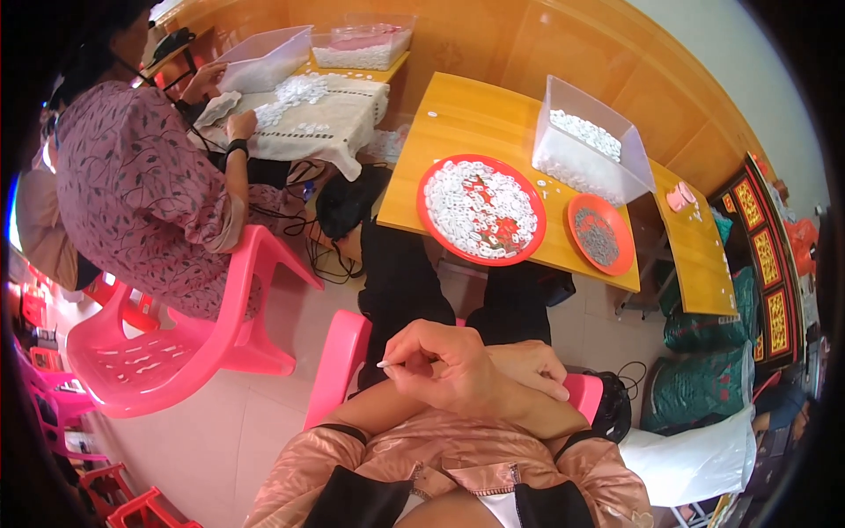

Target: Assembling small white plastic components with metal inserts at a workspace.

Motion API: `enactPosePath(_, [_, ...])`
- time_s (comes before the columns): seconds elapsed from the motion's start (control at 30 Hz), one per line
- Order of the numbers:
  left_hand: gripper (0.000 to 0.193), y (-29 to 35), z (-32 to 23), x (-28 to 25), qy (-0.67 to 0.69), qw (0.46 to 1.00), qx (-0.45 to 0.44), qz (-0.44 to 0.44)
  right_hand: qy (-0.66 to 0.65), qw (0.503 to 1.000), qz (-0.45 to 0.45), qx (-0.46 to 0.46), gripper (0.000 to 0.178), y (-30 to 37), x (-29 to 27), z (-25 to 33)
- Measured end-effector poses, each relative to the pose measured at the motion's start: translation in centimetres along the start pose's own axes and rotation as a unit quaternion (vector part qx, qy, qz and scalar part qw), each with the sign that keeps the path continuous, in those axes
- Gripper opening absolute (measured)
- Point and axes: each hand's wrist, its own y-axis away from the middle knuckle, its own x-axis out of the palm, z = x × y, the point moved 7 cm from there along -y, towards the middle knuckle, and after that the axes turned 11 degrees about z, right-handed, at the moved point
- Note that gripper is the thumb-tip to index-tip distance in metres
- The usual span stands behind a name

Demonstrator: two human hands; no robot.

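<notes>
Two bare hands lie crossed at the wrists above the lap. Right hand point(444, 365), uppermost: fingers curled in, thumb and finger pinching a small white piece point(382, 363) at their tips. Left hand point(526, 363), beside the right forearm: palm down, fingers loosely bent; from where I stand I cannot tell whether it has hold of anything. Below, black trousers point(400, 277) and a pink seat point(340, 356).

Beyond the knees stands a yellow table point(475, 106). At its near edge sits a round red tray point(480, 259), heaped with similar white pieces point(458, 198), its patterned base showing through in patches. To the right, an orange bowl point(627, 244) contains small grey pieces point(597, 236); just behind it, a clear bin point(576, 172) is partly filled with white pieces.

At left, beside a pink chair point(167, 352), a co-worker in a patterned garment point(145, 194) reaches to a cloth-covered table point(343, 132) bearing a white heap point(295, 92). Farther back, two clear bins point(268, 60) stand near a wood-panelled wall point(493, 40).
</notes>
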Motion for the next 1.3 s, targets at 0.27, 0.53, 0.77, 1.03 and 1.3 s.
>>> enactPosePath(0.27, [0.017,3.1,0.2,-7.6,0.095,0.794,0.247,-0.547,0.073,0.954,-0.289,-0.015,0.008,3.3,-11.0,-0.3])
enactPosePath(0.53, [0.019,9.4,1.6,-9.8,0.251,0.730,0.165,-0.614,-0.035,0.936,-0.350,-0.022,0.016,4.7,-14.8,-3.5])
enactPosePath(0.77, [0.017,9.9,0.8,-9.7,0.178,0.752,0.146,-0.618,-0.067,0.946,-0.317,0.002,0.021,4.3,-14.4,-5.2])
enactPosePath(1.03, [0.025,15.3,1.7,-11.8,0.239,0.648,0.193,-0.697,0.388,0.864,-0.320,0.035,0.014,2.7,-19.8,-7.8])
enactPosePath(1.3, [0.026,15.7,1.4,-11.7,0.242,0.640,0.208,-0.699,0.591,0.773,-0.201,0.116,0.022,-1.0,-19.9,-12.1])
